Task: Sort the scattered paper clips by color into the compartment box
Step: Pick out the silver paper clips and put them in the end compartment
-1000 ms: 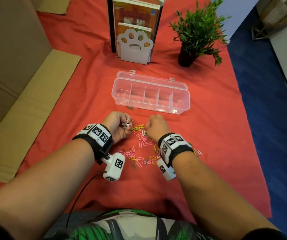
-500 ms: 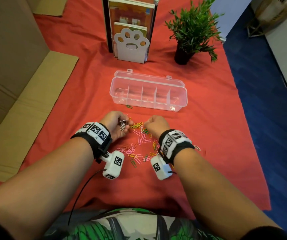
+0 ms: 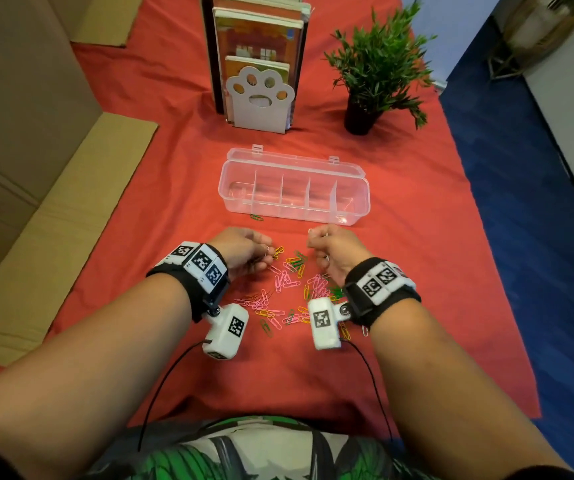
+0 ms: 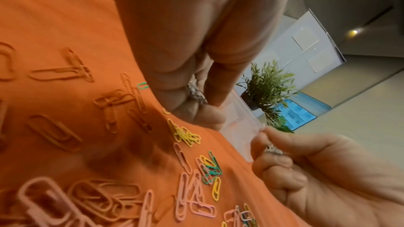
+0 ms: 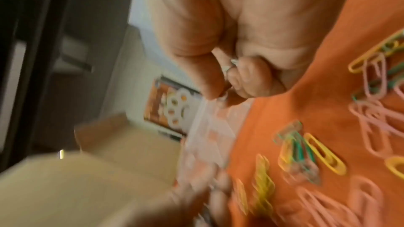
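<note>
Pink, yellow and green paper clips [image 3: 289, 289] lie scattered on the red cloth between my hands. The clear compartment box [image 3: 355, 174] stands open just beyond them, its compartments looking empty. My left hand [image 3: 266, 256] hovers at the pile's left edge, fingers curled round a few silver clips [image 4: 195, 95]. My right hand [image 3: 313, 240] is raised at the pile's right edge, near the box's front wall. It pinches silver clips [image 4: 272, 149] too; in the blurred right wrist view a silver clip [image 5: 231, 65] shows between its curled fingers [image 5: 247, 78].
One green clip [image 3: 256, 217] lies alone against the box's front left. Behind the box stand a paw-shaped bookend with books [image 3: 259, 95] and a potted plant [image 3: 375, 71]. Flat cardboard [image 3: 53, 220] lies on the left. The cloth's right edge [image 3: 507, 271] drops to blue floor.
My right hand has lifted off the pile and shifted slightly right and toward the box, its wrist turned. My left hand has stayed put, still holding silver clips.
</note>
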The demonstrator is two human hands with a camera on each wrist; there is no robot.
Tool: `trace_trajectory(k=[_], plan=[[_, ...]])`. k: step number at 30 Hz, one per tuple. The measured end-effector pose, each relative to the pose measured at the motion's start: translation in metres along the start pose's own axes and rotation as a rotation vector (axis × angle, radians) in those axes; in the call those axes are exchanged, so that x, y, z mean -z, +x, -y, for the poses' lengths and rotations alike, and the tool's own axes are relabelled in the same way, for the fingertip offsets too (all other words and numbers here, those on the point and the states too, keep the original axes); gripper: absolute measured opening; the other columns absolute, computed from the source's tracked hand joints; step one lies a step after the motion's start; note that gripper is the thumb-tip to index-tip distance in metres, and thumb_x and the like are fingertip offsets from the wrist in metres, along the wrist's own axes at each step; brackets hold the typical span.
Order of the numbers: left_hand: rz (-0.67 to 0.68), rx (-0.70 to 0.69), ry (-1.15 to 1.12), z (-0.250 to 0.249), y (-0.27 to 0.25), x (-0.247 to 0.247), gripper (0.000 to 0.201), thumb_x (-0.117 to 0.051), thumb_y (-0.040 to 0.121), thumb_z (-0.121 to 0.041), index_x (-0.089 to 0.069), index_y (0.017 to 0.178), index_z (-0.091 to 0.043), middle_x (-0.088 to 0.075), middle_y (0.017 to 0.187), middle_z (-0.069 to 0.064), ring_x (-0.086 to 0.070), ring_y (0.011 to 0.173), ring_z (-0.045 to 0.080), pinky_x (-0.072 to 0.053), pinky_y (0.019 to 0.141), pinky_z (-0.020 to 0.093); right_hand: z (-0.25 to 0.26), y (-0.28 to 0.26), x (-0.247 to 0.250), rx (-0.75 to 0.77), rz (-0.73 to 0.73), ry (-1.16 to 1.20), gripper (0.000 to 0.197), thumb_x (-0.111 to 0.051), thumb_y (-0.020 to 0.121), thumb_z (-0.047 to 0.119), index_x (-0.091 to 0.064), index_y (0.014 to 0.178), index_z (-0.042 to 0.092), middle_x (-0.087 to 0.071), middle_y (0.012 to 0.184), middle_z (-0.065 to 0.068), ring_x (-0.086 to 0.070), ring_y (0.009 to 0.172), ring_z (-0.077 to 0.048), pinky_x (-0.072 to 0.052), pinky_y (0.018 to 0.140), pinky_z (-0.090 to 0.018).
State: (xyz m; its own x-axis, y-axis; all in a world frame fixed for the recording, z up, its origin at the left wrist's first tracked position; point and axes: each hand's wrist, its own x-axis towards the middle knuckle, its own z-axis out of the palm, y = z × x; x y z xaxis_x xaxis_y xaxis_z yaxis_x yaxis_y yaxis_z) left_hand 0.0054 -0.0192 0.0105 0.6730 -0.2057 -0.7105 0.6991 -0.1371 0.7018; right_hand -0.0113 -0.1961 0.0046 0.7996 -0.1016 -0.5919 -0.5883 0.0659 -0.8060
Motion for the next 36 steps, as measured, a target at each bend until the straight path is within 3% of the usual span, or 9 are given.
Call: trace_trajectory(k=[5, 9, 12, 15, 20, 26, 29, 32, 36], plan=[[0.131, 0.039, -0.199, -0.037, -0.001, -0.025, 0.015, -0.04, 0.094, -0.009, -0.054, 0.088, -0.01, -0.061, 0.082, 0.007, -0.065, 0.054, 0.01, -0.055, 0.05, 0.02, 0.032, -0.015, 0.048, -0.088, 0.026, 0.6, 0.021, -0.036, 0.09, 0.002, -0.053, 0.08, 0.009, -0.043, 0.068, -0.003, -0.044, 0.047, -0.009, -0.036, 0.041, -0.014], [0.232, -0.011, -0.315, -0.078, 0.002, -0.05, 0.013, -0.042, 0.089, -0.008, -0.055, 0.091, -0.007, -0.06, 0.088, 0.011, -0.06, 0.076, 0.019, -0.058, 0.06, 0.026, 0.056, -0.019, 0.075, -0.103, -0.041, 0.702, 0.026, -0.034, 0.092, 0.006, -0.053, 0.073, 0.005, -0.045, 0.069, -0.006, -0.043, 0.059, -0.014, -0.043, 0.044, -0.017], [0.237, -0.029, -0.305, -0.101, 0.005, -0.076, 0.009, -0.043, 0.087, -0.009, -0.051, 0.084, -0.009, -0.053, 0.08, 0.007, -0.055, 0.074, 0.019, -0.055, 0.062, 0.029, 0.062, -0.019, 0.09, -0.028, -0.117, 0.569, 0.025, -0.034, 0.094, 0.0, -0.056, 0.082, 0.002, -0.047, 0.073, -0.008, -0.045, 0.061, -0.014, -0.046, 0.042, -0.017], [0.216, -0.034, -0.317, -0.111, 0.014, -0.099, 0.005, -0.044, 0.083, -0.006, -0.046, 0.086, -0.009, -0.042, 0.073, 0.007, -0.046, 0.064, 0.018, -0.052, 0.047, 0.023, 0.062, -0.017, 0.098, 0.086, -0.189, 0.329, 0.03, -0.03, 0.092, -0.009, -0.056, 0.081, 0.003, -0.048, 0.075, -0.006, -0.044, 0.061, -0.012, -0.043, 0.043, -0.015], [0.156, -0.065, -0.34, -0.113, 0.028, -0.116, 0.02, -0.042, 0.078, -0.001, -0.037, 0.066, -0.016, -0.021, 0.059, -0.002, -0.019, 0.046, 0.01, -0.027, 0.042, 0.019, 0.06, -0.002, 0.103, 0.129, -0.295, 0.06, 0.037, -0.03, 0.084, -0.019, -0.056, 0.078, 0.007, -0.048, 0.069, -0.005, -0.044, 0.056, -0.012, -0.04, 0.041, -0.014], [-0.022, -0.183, -0.215, -0.105, 0.025, -0.099, 0.022, -0.038, 0.085, 0.003, -0.051, 0.078, -0.013, -0.043, 0.066, 0.0, -0.039, 0.046, 0.008, -0.033, 0.05, 0.02, 0.072, 0.03, 0.085, 0.271, -0.377, -0.255, 0.03, -0.04, 0.084, -0.006, -0.061, 0.082, 0.015, -0.061, 0.073, -0.001, -0.056, 0.062, -0.014, -0.051, 0.064, -0.031], [-0.111, -0.286, -0.029, -0.089, 0.015, -0.08, 0.019, -0.046, 0.089, 0.002, -0.058, 0.095, -0.012, -0.054, 0.076, 0.003, -0.049, 0.061, 0.012, -0.043, 0.058, 0.024, 0.081, 0.043, 0.068, 0.26, -0.233, -0.529, 0.039, -0.04, 0.084, 0.004, -0.061, 0.115, 0.014, -0.066, 0.111, -0.012, -0.062, 0.095, -0.024, -0.051, 0.087, -0.037], [-0.161, -0.338, 0.216, -0.059, 0.004, -0.058, 0.02, -0.056, 0.087, -0.001, -0.061, 0.076, -0.018, -0.059, 0.072, 0.006, -0.053, 0.061, 0.015, -0.047, 0.056, 0.024, 0.083, 0.044, 0.058, 0.239, -0.181, -0.689, 0.054, -0.036, 0.081, -0.005, -0.051, 0.132, 0.009, -0.051, 0.138, -0.014, -0.049, 0.127, -0.029, -0.041, 0.106, -0.042], [-0.108, -0.352, 0.556, -0.02, -0.012, -0.044, 0.007, -0.064, 0.083, -0.007, -0.069, 0.082, -0.011, -0.065, 0.074, 0.001, -0.054, 0.051, 0.0, -0.043, 0.05, 0.008, 0.071, 0.024, 0.061, 0.286, -0.283, -0.649, 0.043, -0.047, 0.076, -0.008, -0.066, 0.11, 0.01, -0.067, 0.107, -0.01, -0.062, 0.104, -0.026, -0.05, 0.096, -0.045]])
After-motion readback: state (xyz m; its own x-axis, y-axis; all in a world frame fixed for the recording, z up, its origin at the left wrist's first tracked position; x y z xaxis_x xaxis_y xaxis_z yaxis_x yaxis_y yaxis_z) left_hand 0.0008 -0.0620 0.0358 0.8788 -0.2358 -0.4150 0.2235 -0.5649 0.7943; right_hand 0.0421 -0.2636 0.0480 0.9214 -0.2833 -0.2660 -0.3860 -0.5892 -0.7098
